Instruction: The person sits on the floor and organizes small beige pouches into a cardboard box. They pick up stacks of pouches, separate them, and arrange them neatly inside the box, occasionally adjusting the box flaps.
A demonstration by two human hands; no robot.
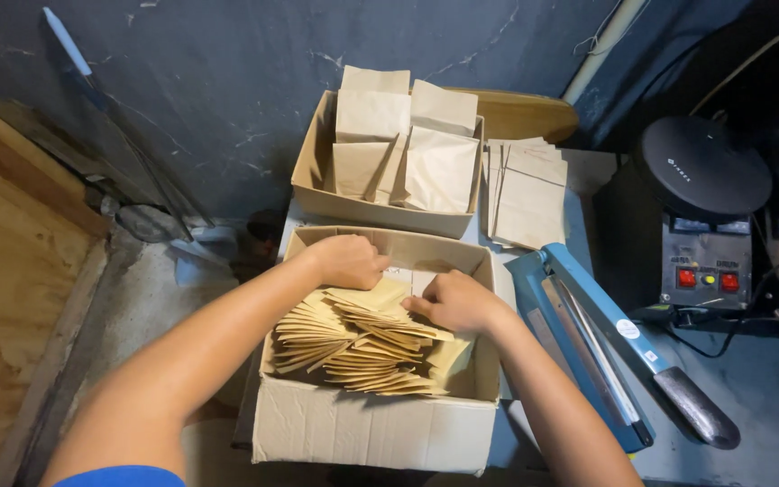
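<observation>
A near cardboard box (362, 424) holds a fanned stack of flat brown paper bags (353, 347). My left hand (349, 261) is curled at the back of that stack, fingers closed on the top bags. On the right side of the stack my right hand (453, 300) grips the bags' edge. Both hands are inside the box. Behind it stands a second cardboard box (313, 176) with upright, filled brown paper bags (407, 144).
A blue heat sealer (588, 343) with a black handle lies to the right of the near box. A pile of flat paper bags (526, 191) lies behind it. A dark machine (701, 225) with red buttons stands at far right. Wooden boards (11, 271) lean at left.
</observation>
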